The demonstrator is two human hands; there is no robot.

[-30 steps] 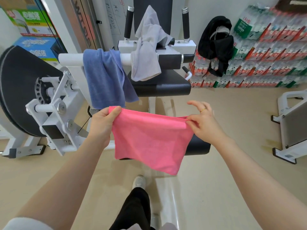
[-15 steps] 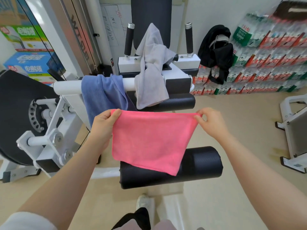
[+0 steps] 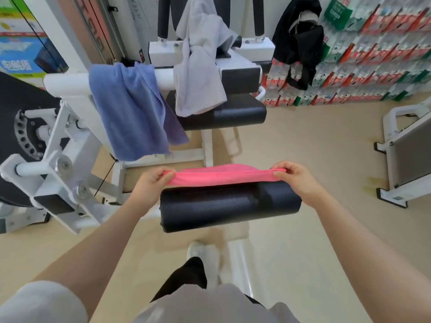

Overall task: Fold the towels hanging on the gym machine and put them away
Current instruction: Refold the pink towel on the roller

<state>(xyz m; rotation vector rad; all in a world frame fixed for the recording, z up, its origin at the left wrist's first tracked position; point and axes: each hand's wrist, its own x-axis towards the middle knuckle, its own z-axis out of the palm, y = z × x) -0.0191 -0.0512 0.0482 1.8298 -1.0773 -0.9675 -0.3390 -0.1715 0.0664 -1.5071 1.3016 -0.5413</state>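
A pink towel (image 3: 224, 176) is stretched flat over the far top edge of the black padded roller (image 3: 231, 203). My left hand (image 3: 154, 185) pinches its left end and my right hand (image 3: 296, 178) pinches its right end. Only a narrow pink band shows; the rest lies behind the roller. A blue towel (image 3: 130, 110) hangs over the white bar (image 3: 67, 83) of the gym machine. Draped over the machine's upper frame, a grey towel (image 3: 198, 73) reaches down to the black seat pad (image 3: 240, 110).
The machine's white frame and black weight disc (image 3: 14, 136) stand at the left. A black bag (image 3: 300, 40) hangs at the back right over stacked bottle packs (image 3: 373, 66). Another white machine (image 3: 405, 155) is at the right. My shoe (image 3: 198, 250) is on the beige floor below the roller.
Both hands have lowered the pink towel from hanging upright in front of me down onto the black roller. The view has tilted downward.
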